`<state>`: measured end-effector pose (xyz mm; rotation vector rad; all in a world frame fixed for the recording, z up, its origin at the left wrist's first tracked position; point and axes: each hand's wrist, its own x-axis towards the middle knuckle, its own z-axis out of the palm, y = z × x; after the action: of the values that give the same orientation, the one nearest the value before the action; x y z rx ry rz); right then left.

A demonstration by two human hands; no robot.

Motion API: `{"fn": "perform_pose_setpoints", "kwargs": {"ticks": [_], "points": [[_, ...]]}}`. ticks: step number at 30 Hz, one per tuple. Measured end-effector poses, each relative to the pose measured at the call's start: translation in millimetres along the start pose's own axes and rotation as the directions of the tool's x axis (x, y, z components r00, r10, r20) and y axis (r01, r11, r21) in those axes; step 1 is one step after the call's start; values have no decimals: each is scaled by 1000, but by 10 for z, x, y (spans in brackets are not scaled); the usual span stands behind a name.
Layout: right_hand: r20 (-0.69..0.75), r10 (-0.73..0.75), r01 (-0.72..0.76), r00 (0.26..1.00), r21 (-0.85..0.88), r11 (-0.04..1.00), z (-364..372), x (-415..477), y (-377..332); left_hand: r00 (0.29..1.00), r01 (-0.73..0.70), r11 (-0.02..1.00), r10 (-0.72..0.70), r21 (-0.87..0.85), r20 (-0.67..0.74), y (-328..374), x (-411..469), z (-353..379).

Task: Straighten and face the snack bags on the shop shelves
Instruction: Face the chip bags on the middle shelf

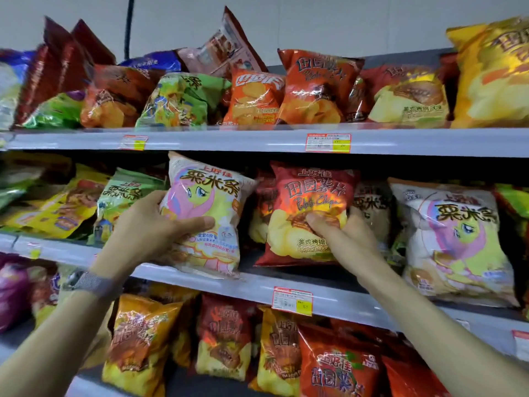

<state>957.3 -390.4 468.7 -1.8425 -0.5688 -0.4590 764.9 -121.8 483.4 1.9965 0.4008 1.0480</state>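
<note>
On the middle shelf (257, 285) my left hand (151, 227) grips a white and pink snack bag with a cartoon pony (209, 196), thumb across its front, fingers behind its left edge. The bag stands upright, facing out, its bottom hanging over the shelf lip. Beside it my right hand (340, 230) holds a red potato chip bag (309, 196), thumb on the front, fingers round its right side. That bag also stands upright and faces forward. A gap separates the two bags.
A second pony bag (455, 236) leans at the right of the middle shelf, green bags (126, 193) at the left. The top shelf (229, 138) holds several tilted bags. Orange and red bags fill the bottom shelf (226, 336). Price tags (292, 300) hang on the shelf rails.
</note>
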Motion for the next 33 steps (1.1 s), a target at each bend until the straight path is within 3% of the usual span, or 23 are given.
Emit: {"fn": "perform_pose_setpoints", "kwargs": {"ticks": [8,13,19,25,29,33], "points": [[100,91,-89,991,-17,996,793,-35,-144,996,15,1000,-15,-6,-91,-164,-292,-156],[192,105,-93,976,-71,993,895,-17,-152,998,-45,998,43,-53,-43,-127,-455,-150],[257,92,-86,962,-36,996,596,-41,-113,989,-131,988,135,-79,52,85,-517,134],[157,74,-112,985,249,962,-49,-257,-80,968,-189,972,208,-140,137,318,-422,757],[86,-40,30,995,122,992,-423,-499,-49,952,-221,951,258,-214,162,524,-357,1203],[102,-52,51,993,10,999,-685,-584,24,945,-255,934,296,-251,141,668,-335,1651]]}}
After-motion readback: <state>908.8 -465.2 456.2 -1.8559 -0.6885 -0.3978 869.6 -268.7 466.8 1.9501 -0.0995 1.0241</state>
